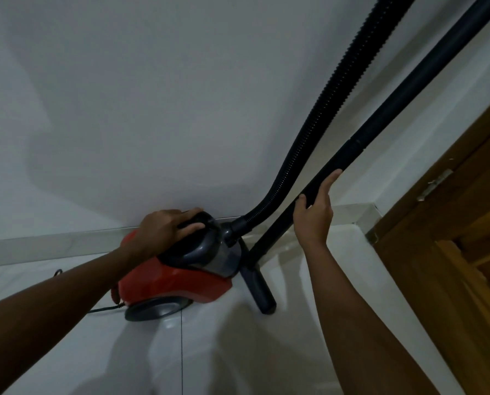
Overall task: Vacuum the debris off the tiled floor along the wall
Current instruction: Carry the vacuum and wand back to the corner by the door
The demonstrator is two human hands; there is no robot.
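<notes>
— While the left hand (164, 229) reaches far forward with the arm almost straight, where does it land?
— On top of the red canister vacuum (178, 276): its fingers curl over the dark carry handle (198, 223) and grip it. The right hand (313, 215) is raised higher, thumb on one side and fingers on the other, closed round the rigid black wand (403, 109).

— Anything holding something inside?
— Only the vacuum's grey dust compartment just beyond the left hand; I cannot tell what is in it.

— And the rest of the machine?
— A ribbed hose (332, 95) leaves the canister's front, between the two hands, and climbs out of view beside the wand. The wand runs down past the right hand to the floor nozzle (259, 290), which sits on the tiled floor (238, 352) just right of the canister. A power cord (104, 310) trails below the left forearm.

— How tight is it?
— The canister sits close against the skirting (52, 248) of the white wall (152, 95) ahead of both hands. Right of the right arm a wall corner juts out, then a wooden door frame (452, 252). Bare tile lies below both forearms — no debris is discernible.
</notes>
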